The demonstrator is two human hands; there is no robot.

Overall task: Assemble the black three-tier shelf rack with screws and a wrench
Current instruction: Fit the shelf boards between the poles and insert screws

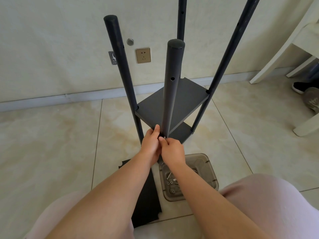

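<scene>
Partway built: black shelf rack (pixel 170 104) standing on pale floor tiles (pixel 51 135), four dark poles (pixel 173 80) rising toward twelve o'clock. Two shelves fixed, upper shelf (pixel 179 99) at centre, lower shelf (pixel 181 132) just beneath and peeking out at four o'clock. Third shelf board (pixel 146 200) lying flat on the floor at six o'clock, partly under the forearms, not yet mounted.

Both hands meeting at the base of the nearest pole, at the front corner of the upper shelf. Left hand (pixel 151 144) curled against the pole and shelf corner from nine o'clock, steadying the joint. Right hand (pixel 172 150) closed in a pinch, thumb and fingertips holding a small pale metal piece (pixel 164 137) against the pole; probably a screw or the short end of the wrench, too small to tell.

Clear plastic tray (pixel 188 176) on the floor at five o'clock of the hands, holding loose screws (pixel 171 182) and slim metal parts.

Step in hand, judged: fastening the upper shelf to the front pole. Next move calling for keeping the fastener square to the hole, turning it snug while the left hand stops the pole from twisting, then lifting the floor board to the open holes higher up the poles.

White wooden furniture (pixel 284 49) at two o'clock; wall socket (pixel 143 55) at eleven.
</scene>
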